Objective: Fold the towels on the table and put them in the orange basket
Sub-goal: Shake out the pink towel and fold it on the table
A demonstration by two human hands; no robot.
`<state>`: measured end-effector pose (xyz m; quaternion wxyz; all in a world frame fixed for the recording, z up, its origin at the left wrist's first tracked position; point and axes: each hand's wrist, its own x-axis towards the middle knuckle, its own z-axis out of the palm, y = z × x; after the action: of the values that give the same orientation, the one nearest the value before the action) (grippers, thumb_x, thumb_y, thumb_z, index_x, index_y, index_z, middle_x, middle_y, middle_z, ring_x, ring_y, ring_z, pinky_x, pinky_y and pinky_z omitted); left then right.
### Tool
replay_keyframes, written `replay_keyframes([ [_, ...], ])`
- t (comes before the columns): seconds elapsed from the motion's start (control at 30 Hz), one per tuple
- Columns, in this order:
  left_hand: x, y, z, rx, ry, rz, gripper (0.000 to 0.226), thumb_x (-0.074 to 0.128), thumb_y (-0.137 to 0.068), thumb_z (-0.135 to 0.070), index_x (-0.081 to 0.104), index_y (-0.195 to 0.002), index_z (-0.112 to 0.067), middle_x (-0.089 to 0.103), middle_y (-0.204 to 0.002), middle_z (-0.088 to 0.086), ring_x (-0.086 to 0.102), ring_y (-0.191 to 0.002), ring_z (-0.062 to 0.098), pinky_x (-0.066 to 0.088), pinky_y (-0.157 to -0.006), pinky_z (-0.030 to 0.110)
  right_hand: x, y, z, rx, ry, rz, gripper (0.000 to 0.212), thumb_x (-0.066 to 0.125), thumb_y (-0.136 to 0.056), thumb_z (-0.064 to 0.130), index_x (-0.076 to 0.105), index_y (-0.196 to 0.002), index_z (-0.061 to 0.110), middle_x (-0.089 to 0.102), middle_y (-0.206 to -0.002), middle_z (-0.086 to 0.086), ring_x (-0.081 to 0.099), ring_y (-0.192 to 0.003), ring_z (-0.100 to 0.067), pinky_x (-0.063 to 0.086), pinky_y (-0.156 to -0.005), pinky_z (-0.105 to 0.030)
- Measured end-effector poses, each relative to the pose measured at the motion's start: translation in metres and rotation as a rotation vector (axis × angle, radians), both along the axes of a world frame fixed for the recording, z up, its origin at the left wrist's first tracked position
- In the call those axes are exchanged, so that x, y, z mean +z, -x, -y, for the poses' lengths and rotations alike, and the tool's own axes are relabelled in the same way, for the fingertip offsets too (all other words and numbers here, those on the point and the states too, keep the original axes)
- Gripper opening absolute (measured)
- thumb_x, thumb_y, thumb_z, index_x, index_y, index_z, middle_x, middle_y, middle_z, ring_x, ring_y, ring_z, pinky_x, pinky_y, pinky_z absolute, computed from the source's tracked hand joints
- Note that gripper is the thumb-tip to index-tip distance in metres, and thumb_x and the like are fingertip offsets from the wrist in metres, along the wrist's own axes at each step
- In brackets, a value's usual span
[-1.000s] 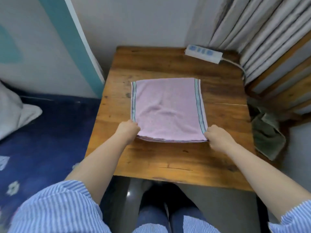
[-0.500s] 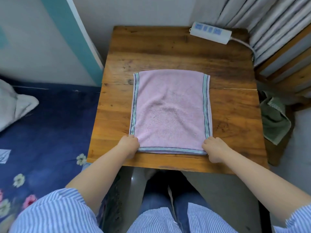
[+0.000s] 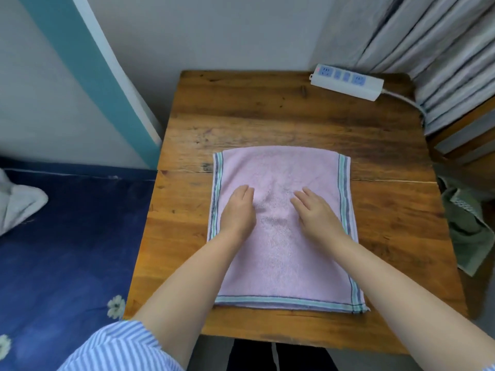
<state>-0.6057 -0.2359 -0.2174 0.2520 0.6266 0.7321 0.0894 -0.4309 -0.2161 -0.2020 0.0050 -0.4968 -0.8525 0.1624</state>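
Observation:
A pink towel (image 3: 281,263) with green and grey striped borders lies folded flat on the wooden table (image 3: 281,116). My left hand (image 3: 237,212) rests palm down on the towel's left half, fingers straight. My right hand (image 3: 317,215) presses flat on its right half, fingers straight and pointing away from me. Both hands lie near the towel's middle, a short gap between them. No orange basket shows in this view.
A white power strip (image 3: 348,82) lies at the table's far right corner, its cable running toward grey curtains (image 3: 428,49). A green cloth (image 3: 466,228) hangs off a wooden chair on the right. A dark blue flowered bedcover (image 3: 67,250) lies left.
Both hands let go of the towel's near corners and moved forward onto its middle, now lying flat on it. The towel sits closer to the near table edge than a second ago.

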Motion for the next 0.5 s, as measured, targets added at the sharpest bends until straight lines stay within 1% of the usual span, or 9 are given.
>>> replay_keyframes([
  [0.03,-0.004,-0.002,-0.005,0.02,-0.019,-0.014,0.045,0.032,-0.096,-0.007,0.031,-0.141,-0.007,0.021,-0.153,0.009,0.015,-0.143,0.021,0.014,-0.113,0.031,-0.006,0.005,-0.004,-0.027,0.027,-0.012,0.044,0.054,-0.078,-0.014,0.052,-0.121,-0.009,0.045,-0.134,-0.03,0.037,-0.127,-0.048,0.029,-0.106,-0.054],
  [0.07,-0.013,-0.005,-0.011,0.042,-0.021,-0.031,0.046,0.032,-0.097,-0.012,0.027,-0.143,-0.01,0.014,-0.155,0.007,0.006,-0.145,0.021,0.008,-0.115,0.033,-0.017,0.007,-0.008,-0.05,0.092,-0.007,0.047,0.043,-0.087,-0.007,0.04,-0.134,-0.002,0.029,-0.147,-0.022,0.019,-0.139,-0.039,0.013,-0.115,-0.046],
  [0.1,-0.02,-0.008,-0.013,0.071,-0.013,-0.044,0.048,0.032,-0.098,-0.017,0.023,-0.145,-0.013,0.009,-0.157,0.005,0.0,-0.145,0.02,0.002,-0.116,0.035,-0.026,0.009,-0.009,-0.061,0.124,-0.01,0.049,0.038,-0.091,0.0,0.032,-0.139,0.005,0.018,-0.152,-0.016,0.008,-0.143,-0.033,0.003,-0.116,-0.041],
  [0.17,-0.035,-0.01,-0.011,0.108,0.032,-0.059,0.051,0.031,-0.098,-0.027,0.016,-0.147,-0.02,0.002,-0.157,0.002,-0.007,-0.145,0.02,-0.004,-0.116,0.038,-0.041,0.011,-0.006,-0.074,0.131,-0.017,0.048,0.038,-0.095,0.012,0.028,-0.142,0.011,0.012,-0.154,-0.012,0.004,-0.143,-0.031,0.0,-0.116,-0.042],
  [0.27,-0.054,-0.006,0.002,0.048,0.085,-0.164,0.056,0.027,-0.096,-0.043,0.007,-0.147,-0.028,-0.005,-0.157,0.001,-0.012,-0.144,0.023,-0.014,-0.112,0.038,-0.055,0.006,0.003,-0.062,0.103,0.045,0.049,0.041,-0.095,0.026,0.029,-0.142,0.014,0.017,-0.153,-0.009,0.011,-0.142,-0.035,0.001,-0.114,-0.048],
  [0.3,-0.057,-0.004,0.006,0.028,0.086,-0.195,0.058,0.025,-0.095,-0.049,0.006,-0.147,-0.031,-0.006,-0.157,0.001,-0.012,-0.144,0.024,-0.016,-0.11,0.037,-0.056,0.003,0.006,-0.05,0.083,0.073,0.049,0.039,-0.094,0.031,0.032,-0.141,0.016,0.02,-0.152,-0.008,0.016,-0.14,-0.036,0.003,-0.112,-0.049],
  [0.37,-0.059,0.003,0.009,0.002,0.104,-0.217,0.064,0.022,-0.088,-0.059,0.008,-0.146,-0.036,-0.006,-0.157,0.0,-0.013,-0.143,0.026,-0.017,-0.109,0.038,-0.055,-0.003,0.003,-0.032,0.061,0.138,0.055,0.026,-0.089,0.044,0.036,-0.138,0.019,0.025,-0.15,-0.004,0.021,-0.138,-0.035,0.009,-0.11,-0.051],
  [0.43,-0.057,0.012,0.009,-0.018,0.134,-0.201,0.073,0.014,-0.078,-0.068,0.012,-0.145,-0.038,-0.004,-0.157,0.0,-0.014,-0.143,0.028,-0.012,-0.112,0.04,-0.056,-0.011,-0.004,-0.012,0.081,0.175,0.068,0.008,-0.083,0.052,0.027,-0.141,0.023,0.016,-0.152,-0.001,0.001,-0.139,-0.027,-0.001,-0.112,-0.044],
  [0.5,-0.055,0.022,0.008,-0.022,0.133,-0.214,0.08,0.004,-0.072,-0.069,0.017,-0.144,-0.037,0.0,-0.157,0.002,-0.011,-0.143,0.029,-0.006,-0.114,0.042,-0.058,-0.026,-0.015,-0.058,0.1,0.202,0.078,-0.015,-0.075,0.063,0.003,-0.143,0.028,-0.007,-0.153,0.004,-0.019,-0.134,-0.016,-0.015,-0.111,-0.034],
])
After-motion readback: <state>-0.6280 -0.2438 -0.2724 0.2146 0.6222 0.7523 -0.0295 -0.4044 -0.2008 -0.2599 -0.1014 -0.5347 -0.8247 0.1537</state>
